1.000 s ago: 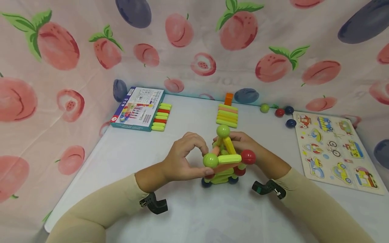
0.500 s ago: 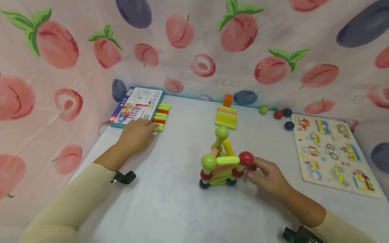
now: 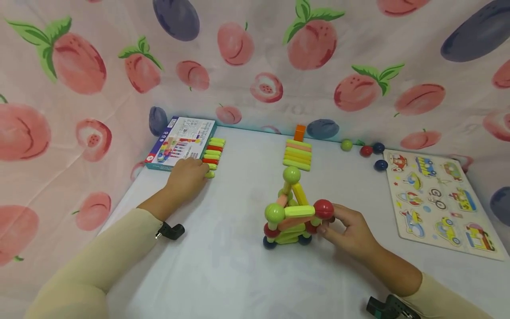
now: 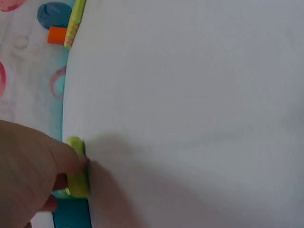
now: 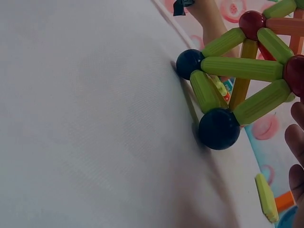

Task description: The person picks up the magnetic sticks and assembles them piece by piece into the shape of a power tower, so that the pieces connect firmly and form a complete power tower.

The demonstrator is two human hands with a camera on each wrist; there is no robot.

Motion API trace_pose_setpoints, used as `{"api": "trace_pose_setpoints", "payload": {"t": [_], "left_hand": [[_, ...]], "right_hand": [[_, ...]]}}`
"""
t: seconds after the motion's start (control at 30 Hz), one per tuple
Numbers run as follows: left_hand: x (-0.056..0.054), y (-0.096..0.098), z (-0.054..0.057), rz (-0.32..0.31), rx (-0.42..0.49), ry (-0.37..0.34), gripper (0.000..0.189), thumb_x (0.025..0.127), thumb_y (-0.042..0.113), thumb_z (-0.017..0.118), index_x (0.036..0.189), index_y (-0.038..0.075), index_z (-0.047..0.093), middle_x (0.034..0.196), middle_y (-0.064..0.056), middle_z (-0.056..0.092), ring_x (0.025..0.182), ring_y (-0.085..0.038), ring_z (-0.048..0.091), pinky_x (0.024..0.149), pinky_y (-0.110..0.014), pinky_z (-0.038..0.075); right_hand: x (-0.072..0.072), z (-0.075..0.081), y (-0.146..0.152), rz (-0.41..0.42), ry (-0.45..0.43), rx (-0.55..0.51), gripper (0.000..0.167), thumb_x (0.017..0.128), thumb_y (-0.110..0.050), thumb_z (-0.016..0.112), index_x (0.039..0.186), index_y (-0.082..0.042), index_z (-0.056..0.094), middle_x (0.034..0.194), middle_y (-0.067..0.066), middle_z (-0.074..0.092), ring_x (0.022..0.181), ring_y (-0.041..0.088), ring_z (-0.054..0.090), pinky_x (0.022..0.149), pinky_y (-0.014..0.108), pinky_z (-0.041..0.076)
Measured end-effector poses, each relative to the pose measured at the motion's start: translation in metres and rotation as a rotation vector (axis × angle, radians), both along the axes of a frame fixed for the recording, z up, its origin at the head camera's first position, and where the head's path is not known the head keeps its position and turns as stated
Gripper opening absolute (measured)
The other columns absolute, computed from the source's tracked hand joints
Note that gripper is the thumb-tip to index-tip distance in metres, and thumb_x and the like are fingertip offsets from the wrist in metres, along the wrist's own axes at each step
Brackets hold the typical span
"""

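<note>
A stick-and-ball construction (image 3: 292,210) of green, yellow, orange-pink and red parts stands on the white table, on dark blue balls (image 5: 219,128). My right hand (image 3: 354,235) holds its right side, fingers and thumb at the red balls (image 3: 324,209). Over at the left, beside the flat box, my left hand (image 3: 187,179) pinches a light green rod (image 4: 78,178) at the near end of a row of rods. In the head view that rod's tip (image 3: 210,175) sticks out past the fingers.
The printed box (image 3: 185,139) lies at the back left, with green and red rods (image 3: 213,150) along its side. Further back are a rod row (image 3: 297,155), an orange block (image 3: 300,132) and several loose balls (image 3: 366,151). A picture puzzle board (image 3: 442,199) lies right.
My left hand has left the construction, reached to the rods by the box and drawn one slightly nearer. My right hand has shifted from behind the construction to its right side.
</note>
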State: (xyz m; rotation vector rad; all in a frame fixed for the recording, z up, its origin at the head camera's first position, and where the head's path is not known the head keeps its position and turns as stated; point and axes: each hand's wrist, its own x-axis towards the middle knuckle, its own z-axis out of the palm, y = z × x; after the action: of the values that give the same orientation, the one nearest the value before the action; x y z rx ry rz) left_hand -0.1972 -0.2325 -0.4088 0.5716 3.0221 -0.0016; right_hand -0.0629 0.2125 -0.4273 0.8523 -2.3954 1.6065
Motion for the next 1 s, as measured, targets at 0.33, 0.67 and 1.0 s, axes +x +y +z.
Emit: {"api": "trace_pose_setpoints", "payload": {"t": [0.33, 0.67, 1.0], "left_hand": [[0.022, 0.049, 0.034, 0.208, 0.761, -0.500, 0.028, 0.098, 0.028, 0.078, 0.121, 0.013, 0.074, 0.108, -0.005, 0.074, 0.106, -0.029, 0.064, 0.099, -0.049, 0.052], [0.068, 0.124, 0.085, 0.183, 1.233, -0.753, 0.026, 0.103, 0.029, 0.070, 0.119, 0.008, 0.073, 0.101, -0.006, 0.073, 0.099, -0.025, 0.061, 0.087, -0.036, 0.046], [0.089, 0.146, 0.091, 0.167, 1.272, -0.794, 0.029, 0.102, 0.032, 0.072, 0.115, 0.006, 0.075, 0.106, -0.006, 0.073, 0.095, -0.022, 0.064, 0.082, -0.033, 0.048]], "right_hand": [[0.003, 0.002, -0.002, -0.014, -0.014, 0.026, 0.046, 0.088, 0.008, 0.079, 0.131, -0.010, 0.073, 0.107, -0.004, 0.077, 0.095, 0.014, 0.063, 0.085, 0.023, 0.051], [0.007, 0.001, 0.001, -0.054, -0.043, 0.062, 0.047, 0.091, 0.005, 0.079, 0.134, -0.010, 0.071, 0.119, -0.005, 0.077, 0.100, 0.011, 0.065, 0.090, 0.022, 0.053], [0.006, 0.004, -0.001, -0.034, -0.024, 0.056, 0.048, 0.090, 0.006, 0.079, 0.135, -0.009, 0.070, 0.121, -0.003, 0.077, 0.104, 0.010, 0.068, 0.093, 0.022, 0.054]]}}
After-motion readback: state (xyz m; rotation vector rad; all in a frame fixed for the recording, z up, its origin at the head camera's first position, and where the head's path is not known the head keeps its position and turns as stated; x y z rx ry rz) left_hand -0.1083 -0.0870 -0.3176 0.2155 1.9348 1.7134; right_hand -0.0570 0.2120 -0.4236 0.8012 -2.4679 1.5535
